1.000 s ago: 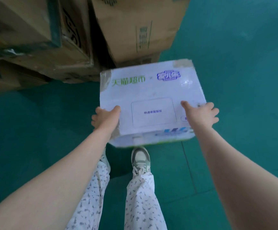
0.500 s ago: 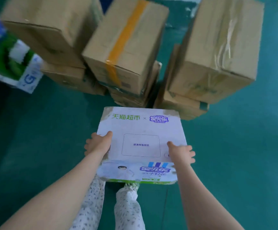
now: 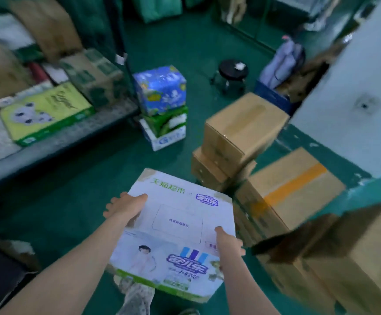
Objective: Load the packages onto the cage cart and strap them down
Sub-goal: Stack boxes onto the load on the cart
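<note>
A white printed cardboard box (image 3: 178,214) with green and purple lettering hangs in the air in front of the person, low in the middle of the view, above the green floor (image 3: 71,201) and a patterned trouser leg. It sits between the two hands. The left hand (image 3: 123,206) grips its left edge: the thumb lies flat on the top face and the fingers curl down round the side wall. The right hand (image 3: 227,243) grips the right edge nearer the person in the same way — thumb on top, fingers wrapped over the side.

To the right stand brown cardboard boxes: a stacked pair (image 3: 242,130) beyond the carried box, an orange-taped one (image 3: 292,189) just beside it, and a blurred one (image 3: 355,258) nearest. At far left a yellow-green flat carton (image 3: 44,112) lies on a low grey platform (image 3: 71,137). A blue printed pack (image 3: 160,89) tops a green one farther off, near a black round stool (image 3: 232,70).

Half a second ago the brown boxes filled the space straight beyond the carried box; now they lie to its right and the platform has come into view at left — the grip is unchanged.
</note>
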Tool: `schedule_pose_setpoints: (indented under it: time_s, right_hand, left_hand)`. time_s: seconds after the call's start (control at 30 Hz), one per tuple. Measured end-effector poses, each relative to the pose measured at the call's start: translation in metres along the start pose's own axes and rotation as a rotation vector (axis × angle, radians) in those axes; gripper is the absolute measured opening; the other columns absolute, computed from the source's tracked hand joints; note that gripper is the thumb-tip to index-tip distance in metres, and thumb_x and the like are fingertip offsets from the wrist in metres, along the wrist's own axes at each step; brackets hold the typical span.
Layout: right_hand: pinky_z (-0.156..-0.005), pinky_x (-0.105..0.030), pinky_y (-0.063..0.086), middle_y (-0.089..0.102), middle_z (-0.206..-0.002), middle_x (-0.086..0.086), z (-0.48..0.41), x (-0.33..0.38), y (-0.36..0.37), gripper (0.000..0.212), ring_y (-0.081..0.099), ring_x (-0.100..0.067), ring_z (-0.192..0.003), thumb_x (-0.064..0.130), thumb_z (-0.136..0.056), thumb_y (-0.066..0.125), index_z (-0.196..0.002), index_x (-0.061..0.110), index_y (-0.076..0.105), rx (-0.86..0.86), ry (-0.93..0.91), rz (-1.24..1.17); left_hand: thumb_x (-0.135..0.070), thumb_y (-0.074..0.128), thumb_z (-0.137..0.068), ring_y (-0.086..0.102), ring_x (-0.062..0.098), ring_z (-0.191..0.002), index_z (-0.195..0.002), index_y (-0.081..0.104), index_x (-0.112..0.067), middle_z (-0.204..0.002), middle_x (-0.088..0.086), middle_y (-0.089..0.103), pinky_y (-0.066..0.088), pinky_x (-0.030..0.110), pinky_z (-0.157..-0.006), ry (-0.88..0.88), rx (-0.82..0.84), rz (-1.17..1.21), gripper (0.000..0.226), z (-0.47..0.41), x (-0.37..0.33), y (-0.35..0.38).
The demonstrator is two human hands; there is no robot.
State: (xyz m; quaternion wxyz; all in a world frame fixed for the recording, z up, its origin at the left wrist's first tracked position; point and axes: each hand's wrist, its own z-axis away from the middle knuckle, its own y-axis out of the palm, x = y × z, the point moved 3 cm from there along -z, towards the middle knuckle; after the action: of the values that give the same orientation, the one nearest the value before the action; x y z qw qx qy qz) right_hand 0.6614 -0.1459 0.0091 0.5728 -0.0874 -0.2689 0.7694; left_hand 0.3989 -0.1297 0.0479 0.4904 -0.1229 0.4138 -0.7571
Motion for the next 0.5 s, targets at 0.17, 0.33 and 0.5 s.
schedule_pose_setpoints:
  time_s: [0.17, 0.33, 0.5]
  right_hand:
    - [-0.105, -0.037, 0.035, 0.032, -0.137, -0.015, 0.054, 0.092, 0.045, 0.073, 0.036, -0.028, -0.124, 0.051, -0.089, 0.049, -0.139, 0.004, 0.024, 0.0, -0.2, 0.113]
    - [-0.098, -0.034, 0.034, 0.029, -0.142, -0.016, 0.11, 0.176, 0.084, 0.073, 0.032, -0.03, -0.128, 0.047, -0.092, 0.048, -0.141, 0.001, 0.021, 0.021, -0.382, 0.195]
    - [-0.1, -0.035, 0.033, 0.027, -0.143, -0.018, 0.161, 0.262, 0.125, 0.075, 0.031, -0.033, -0.13, 0.045, -0.092, 0.048, -0.143, -0.001, 0.018, 0.008, -0.546, 0.227]
  left_hand:
    - [-0.049, 0.045, -0.086, 0.034, 0.033, -0.128, -0.14, 0.034, -0.011, -0.14, 0.015, 0.037, 0.031, 0.04, -0.102, -0.133, -0.063, 0.184, 0.067, -0.029, 0.042, -0.085]
    - [-0.049, 0.046, -0.087, 0.033, 0.032, -0.128, -0.141, 0.031, -0.011, -0.139, 0.016, 0.035, 0.03, 0.04, -0.102, -0.196, -0.116, 0.336, 0.068, -0.058, 0.066, -0.159]
    - [-0.049, 0.046, -0.086, 0.031, 0.032, -0.128, -0.142, 0.031, -0.011, -0.141, 0.016, 0.033, 0.03, 0.041, -0.105, -0.185, -0.181, 0.504, 0.069, -0.097, 0.073, -0.233]
